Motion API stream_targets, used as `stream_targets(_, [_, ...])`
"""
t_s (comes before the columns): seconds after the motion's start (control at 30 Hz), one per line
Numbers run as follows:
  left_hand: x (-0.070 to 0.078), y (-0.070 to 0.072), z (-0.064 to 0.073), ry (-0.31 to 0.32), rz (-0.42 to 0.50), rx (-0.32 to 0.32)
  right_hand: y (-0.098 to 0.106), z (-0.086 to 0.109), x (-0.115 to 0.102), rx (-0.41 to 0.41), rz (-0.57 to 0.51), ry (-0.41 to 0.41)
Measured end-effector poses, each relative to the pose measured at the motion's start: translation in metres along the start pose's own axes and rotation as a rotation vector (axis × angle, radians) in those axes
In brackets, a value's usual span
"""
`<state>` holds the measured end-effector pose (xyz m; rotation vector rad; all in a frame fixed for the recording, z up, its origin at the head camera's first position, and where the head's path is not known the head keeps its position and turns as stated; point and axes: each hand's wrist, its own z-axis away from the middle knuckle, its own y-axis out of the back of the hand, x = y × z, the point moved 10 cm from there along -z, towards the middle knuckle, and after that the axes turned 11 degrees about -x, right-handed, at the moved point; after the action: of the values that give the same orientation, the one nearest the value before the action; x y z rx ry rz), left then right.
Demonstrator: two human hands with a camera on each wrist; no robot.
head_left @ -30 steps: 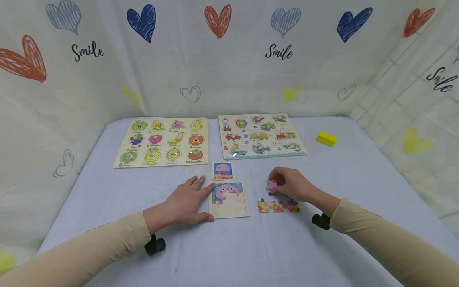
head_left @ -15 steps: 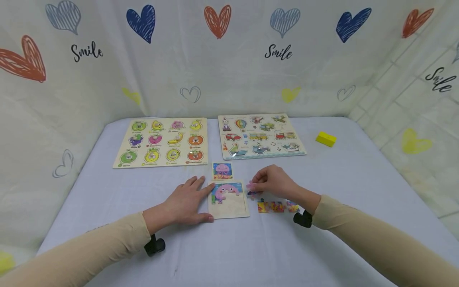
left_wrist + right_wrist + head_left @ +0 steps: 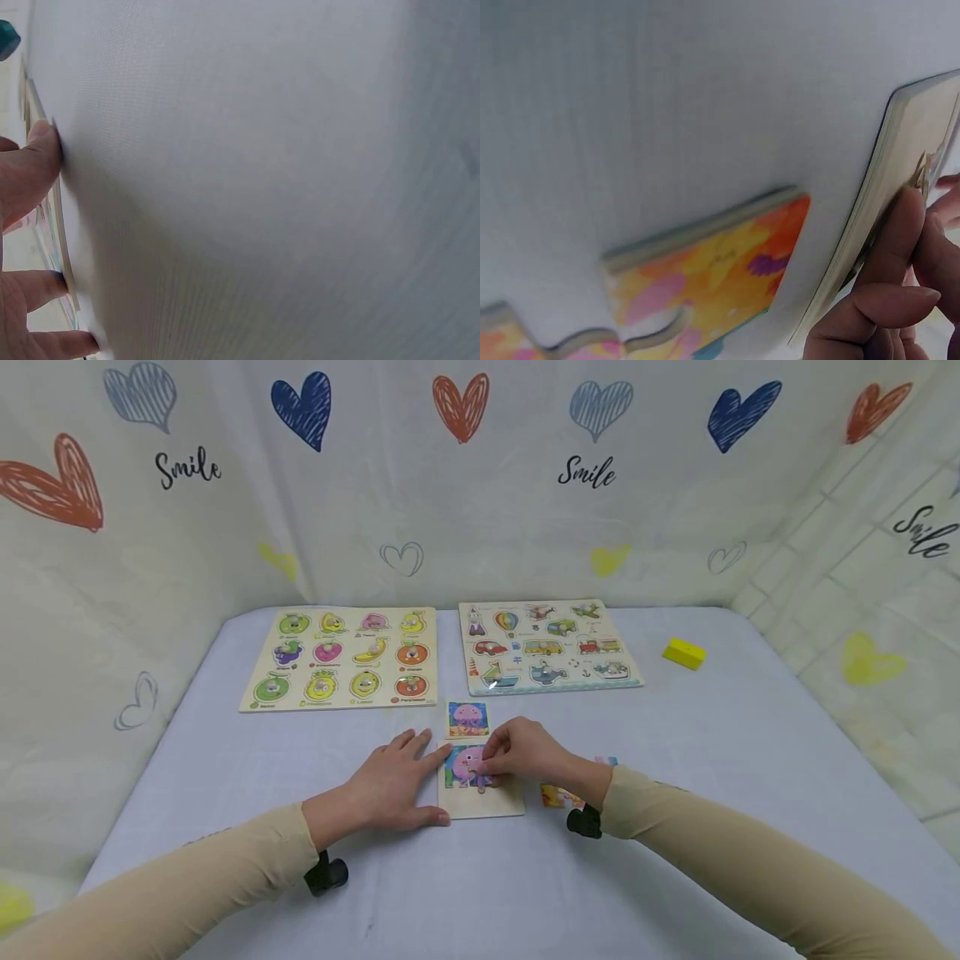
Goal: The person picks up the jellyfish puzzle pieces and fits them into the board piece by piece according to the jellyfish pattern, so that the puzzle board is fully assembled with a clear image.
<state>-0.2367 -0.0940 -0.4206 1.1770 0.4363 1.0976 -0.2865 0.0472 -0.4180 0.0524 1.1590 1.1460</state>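
A small square wooden jigsaw tray (image 3: 480, 808) lies mid-table, its upper part filled with pieces of a pink octopus picture. My left hand (image 3: 393, 781) lies spread beside it, thumb and forefinger touching its left edge. Over the tray, my right hand (image 3: 528, 756) pinches a pink-and-purple jigsaw piece (image 3: 482, 782) between thumb and fingers; the fingers partly hide it. Whether that piece sits flat in the picture, I cannot tell. Loose orange-and-yellow jigsaw pieces (image 3: 720, 262) rest right of the tray, partly behind my right wrist. In the left wrist view, my left thumb (image 3: 30, 169) meets the tray edge.
A small octopus picture card (image 3: 468, 719) touches or nearly touches the tray's far edge. Farther back lie a fruit puzzle board (image 3: 307, 650) and a vehicle puzzle board (image 3: 525, 674). A yellow block (image 3: 684, 653) is at the back right. Heart-printed curtain hangs behind the table.
My right hand has carried the pinched jigsaw piece leftward from the loose pieces to the tray's octopus picture. My left hand has stayed at the tray's left edge.
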Motion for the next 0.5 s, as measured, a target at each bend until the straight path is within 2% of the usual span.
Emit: stream_targets(0.5, [-0.0017,-0.0006,-0.0008,0.005,0.004,0.004,-0.0049,-0.0057,-0.0042,-0.003,0.039,-0.069])
